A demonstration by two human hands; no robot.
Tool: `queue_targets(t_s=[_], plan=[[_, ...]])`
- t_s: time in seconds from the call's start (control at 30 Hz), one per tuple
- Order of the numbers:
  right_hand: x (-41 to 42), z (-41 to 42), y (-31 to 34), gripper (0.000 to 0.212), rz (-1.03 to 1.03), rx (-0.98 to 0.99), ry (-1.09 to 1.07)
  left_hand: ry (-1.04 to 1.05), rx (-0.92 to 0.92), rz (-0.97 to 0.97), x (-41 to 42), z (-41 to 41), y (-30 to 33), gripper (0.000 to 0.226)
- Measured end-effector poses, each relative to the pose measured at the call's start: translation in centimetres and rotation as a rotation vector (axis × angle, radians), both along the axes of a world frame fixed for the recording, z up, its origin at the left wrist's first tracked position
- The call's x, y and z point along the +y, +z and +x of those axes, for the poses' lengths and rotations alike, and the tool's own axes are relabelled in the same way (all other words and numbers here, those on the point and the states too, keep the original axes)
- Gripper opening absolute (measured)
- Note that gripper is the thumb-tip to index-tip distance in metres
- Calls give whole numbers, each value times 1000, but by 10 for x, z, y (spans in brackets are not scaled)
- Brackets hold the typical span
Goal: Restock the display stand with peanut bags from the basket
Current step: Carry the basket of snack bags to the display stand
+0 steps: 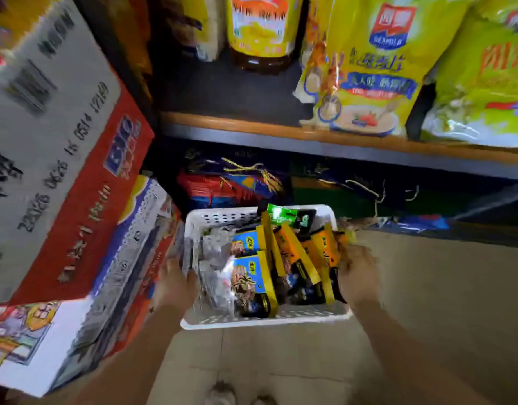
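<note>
A shop is indicated by a wooden-edged shelf (325, 138) stocked with large yellow cereal bags (365, 68) and an oil bottle (260, 30), printed cartons (56, 159) stacked beside it, and packaged goods stored underneath.

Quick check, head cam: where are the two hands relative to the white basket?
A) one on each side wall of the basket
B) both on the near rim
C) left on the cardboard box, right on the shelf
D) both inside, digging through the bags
A: the left hand is at the left wall of the white basket and the right hand is at its right wall, with the snack bags between them.
</note>
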State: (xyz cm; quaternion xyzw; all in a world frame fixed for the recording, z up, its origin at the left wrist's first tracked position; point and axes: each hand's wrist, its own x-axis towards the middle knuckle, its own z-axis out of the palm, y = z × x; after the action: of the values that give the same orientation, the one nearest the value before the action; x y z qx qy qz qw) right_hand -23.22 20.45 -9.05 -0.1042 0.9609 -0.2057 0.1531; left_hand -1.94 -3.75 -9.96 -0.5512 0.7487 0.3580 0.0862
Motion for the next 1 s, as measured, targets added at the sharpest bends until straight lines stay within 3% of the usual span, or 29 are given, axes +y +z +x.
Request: queue_targets(t_s=[0.1, 0.2, 0.33, 0.4, 0.5, 0.7, 0.77, 0.83, 0.9, 1.0], plan=[[-3, -12, -11, 33, -98, -105, -168, -7, -24, -49, -1, -4, -24, 45], [-3, -23, -10, 41, -232, -296, -351, 82, 62, -65, -6, -9, -32, 16], [-10, -22, -3, 35, -416, -657, -406, 201, 65, 32, -15, -16, -38, 19], [-20, -13, -8, 43, -354, -601, -332, 223, 40, 28, -18, -21, -41, 17], [-27, -8, -23, 86, -134, -465, -235, 205, 5, 3, -21, -24, -49, 21], [-24, -21, -29, 53, 64, -387, -192, 153, -32, 17, -21, -25, -51, 28], [-19, -18, -30, 51, 63, -346, -189, 159, -9, 12, -19, -25, -51, 29], [-18, -11, -31, 56, -28, -301, -246, 170, 40, -4, -16, -20, -52, 31], [-20, -9, -26, 65, -198, -368, -436, 201, 80, 4, -16, -15, -56, 37], [-8, -17, -11, 52, -540, -788, -730, 224, 83, 64, -22, -7, -67, 48]])
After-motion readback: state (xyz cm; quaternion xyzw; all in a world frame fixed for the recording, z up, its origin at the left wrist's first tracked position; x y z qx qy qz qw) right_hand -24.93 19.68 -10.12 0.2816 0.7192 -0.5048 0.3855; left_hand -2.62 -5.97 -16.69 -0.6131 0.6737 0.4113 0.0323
